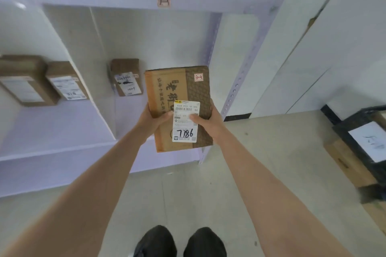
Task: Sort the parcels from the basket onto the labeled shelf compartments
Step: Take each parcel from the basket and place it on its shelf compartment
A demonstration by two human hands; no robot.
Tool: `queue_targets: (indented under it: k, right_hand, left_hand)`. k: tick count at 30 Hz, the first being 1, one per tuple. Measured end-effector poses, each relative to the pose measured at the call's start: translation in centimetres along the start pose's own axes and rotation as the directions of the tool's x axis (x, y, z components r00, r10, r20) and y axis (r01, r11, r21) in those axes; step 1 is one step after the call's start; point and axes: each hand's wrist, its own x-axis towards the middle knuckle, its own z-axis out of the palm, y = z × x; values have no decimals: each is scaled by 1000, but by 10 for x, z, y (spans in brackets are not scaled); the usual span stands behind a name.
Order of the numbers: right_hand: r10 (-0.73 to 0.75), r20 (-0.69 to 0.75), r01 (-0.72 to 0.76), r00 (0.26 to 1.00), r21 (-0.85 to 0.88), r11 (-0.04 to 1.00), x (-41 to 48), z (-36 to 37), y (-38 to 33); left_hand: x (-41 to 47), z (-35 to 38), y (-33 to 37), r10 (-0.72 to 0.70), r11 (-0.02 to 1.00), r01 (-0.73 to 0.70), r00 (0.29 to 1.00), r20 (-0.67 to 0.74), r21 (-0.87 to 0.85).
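I hold a flat brown cardboard parcel (167,89) with both hands over the front edge of the shelf's right compartment. Its white shipping label (185,129) reads 7786 and a small red tag on its far corner reads 2-3. My left hand (153,119) grips its left edge, thumb on top. My right hand (205,119) grips the right edge, thumb pressing the label. The white shelf board (62,131) has a tag (163,0) on the beam above. A small parcel (126,77) stands at the back of the same compartment.
Two more brown parcels (27,80) (65,80) lie in the compartment to the left, behind a white divider (100,94). The shelf's perforated upright post (236,83) stands just right of the held parcel. A black basket (363,140) with boxes sits on the floor at the right.
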Motion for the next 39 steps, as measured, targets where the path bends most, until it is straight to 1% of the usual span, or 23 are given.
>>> queue_targets:
  k: [4,7,9,12,17,21,23,32,35,37,39]
  right_hand:
    - [-118,5,118,993,-17,993,38,9,41]
    - [-214,-44,216,976,52,975,61,15,67]
    - [-261,-63,267,963,96,959,74,19,79]
    - [-346,-61,351,936,116,929,90,29,91]
    - [-454,-122,468,882,127,875,115,49,115]
    - [-512,-146,528,847,112,842,123,58,135]
    - [-520,-151,537,841,112,836,127,60,136]
    - [-529,-130,541,839,85,837,132,61,134]
    - [-529,-72,533,845,46,845,133,55,135]
    - [-527,-32,527,849,10,850,135,51,136]
    - [-524,-48,524,850,-23,852,138,51,137]
  left_hand:
    - [29,-1,-49,116,993,-118,990,-83,-13]
    - [49,0,-66,233,972,-234,963,-139,8]
    - [63,-3,-71,290,957,-290,948,-135,17]
    - [75,-12,-82,354,935,-352,928,-119,42]
    - [89,-22,-108,464,886,-458,869,-170,75]
    - [96,-26,-130,493,870,-485,847,-198,92]
    - [100,-28,-133,503,864,-496,840,-202,90]
    - [105,-29,-132,514,857,-507,837,-188,90]
    - [107,-31,-136,498,867,-486,853,-159,109]
    - [108,-29,-142,461,887,-442,864,-200,135]
    - [107,-23,-145,442,897,-410,850,-286,166]
